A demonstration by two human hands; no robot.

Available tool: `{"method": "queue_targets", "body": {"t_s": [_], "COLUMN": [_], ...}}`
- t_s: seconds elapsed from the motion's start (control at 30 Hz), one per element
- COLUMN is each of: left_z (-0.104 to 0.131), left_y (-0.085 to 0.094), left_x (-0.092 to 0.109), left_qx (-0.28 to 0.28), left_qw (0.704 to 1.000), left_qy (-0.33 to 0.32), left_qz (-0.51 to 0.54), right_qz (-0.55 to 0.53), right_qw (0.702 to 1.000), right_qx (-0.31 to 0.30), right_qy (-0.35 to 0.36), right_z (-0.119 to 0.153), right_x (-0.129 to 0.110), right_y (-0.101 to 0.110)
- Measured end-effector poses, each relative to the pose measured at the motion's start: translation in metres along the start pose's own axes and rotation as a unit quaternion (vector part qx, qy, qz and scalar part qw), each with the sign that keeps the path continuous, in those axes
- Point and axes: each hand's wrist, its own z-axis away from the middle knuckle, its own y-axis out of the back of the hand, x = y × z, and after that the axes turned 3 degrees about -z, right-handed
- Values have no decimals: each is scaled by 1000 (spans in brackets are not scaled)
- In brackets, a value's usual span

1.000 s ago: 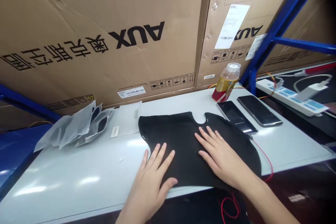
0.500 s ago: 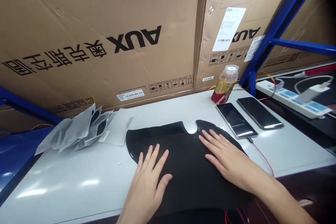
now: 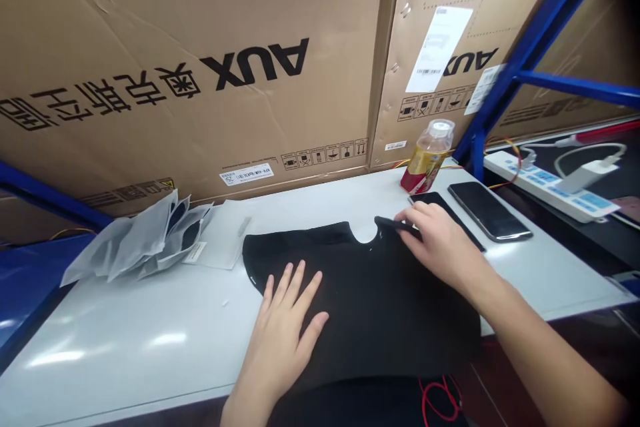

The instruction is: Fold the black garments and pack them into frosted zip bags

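Observation:
A black fabric piece [image 3: 380, 307] with a rounded notch in its far edge lies spread on the white tabletop [image 3: 150, 347]. My left hand [image 3: 285, 327] rests flat on its left part, fingers spread. At the far right, beside the notch, my right hand [image 3: 445, 240] pinches the fabric's edge, which is lifted and folded back a little. Part of a phone [image 3: 463, 230] shows behind my right hand; the rest of it is hidden.
Left on the table are translucent pouches [image 3: 130, 233] with dark contents. A drink bottle [image 3: 427, 157] and a second phone [image 3: 490, 210] sit at the right. Large cartons [image 3: 200, 13] stand behind, beside a blue frame [image 3: 525, 47]. A power strip [image 3: 550, 187] lies farther right.
My right hand has gone from lying flat on the black fabric to gripping and lifting its far right edge. My left hand stays flat in nearly the same place.

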Motion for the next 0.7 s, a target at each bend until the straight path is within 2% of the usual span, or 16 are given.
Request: {"method": "queue_targets", "body": {"t_s": [0.03, 0.1, 0.2, 0.3, 0.37, 0.43, 0.57, 0.63, 0.7], "left_z": [0, 0, 0, 0, 0, 1, 4, 1, -8], "left_y": [0, 0, 0, 0, 0, -1, 0, 5, 12], "left_x": [0, 0, -2, -2, -1, 0, 0, -6, -20], "left_qx": [-5, -12, -8, 4, 9, 10, 6, 7, 20], "left_qw": [1000, 1000, 1000, 1000, 1000, 1000, 1000, 1000, 1000], "left_qy": [0, -1, -3, -5, -2, 2, 5, -6, -11], "left_qz": [-1, -2, 1, 8, 14, 18, 24, 29, 21], "right_qz": [-11, -32, -72, -88, -86, -94, -135, -144, -144], "right_qw": [1000, 994, 983, 986, 988, 986, 968, 960, 961], "right_qx": [-7, -64, -133, -112, -90, -94, -169, -208, -215], "right_qy": [27, 87, 106, 90, 95, 103, 125, 119, 102], "right_z": [9, 30, 58, 67, 63, 52, 28, 16, 4], "right_x": [-5, -15, -21, -19, -18, -20, -29, -32, -35], "right_y": [5, 13, 16, 15, 15, 13, 8, 5, 0]}}
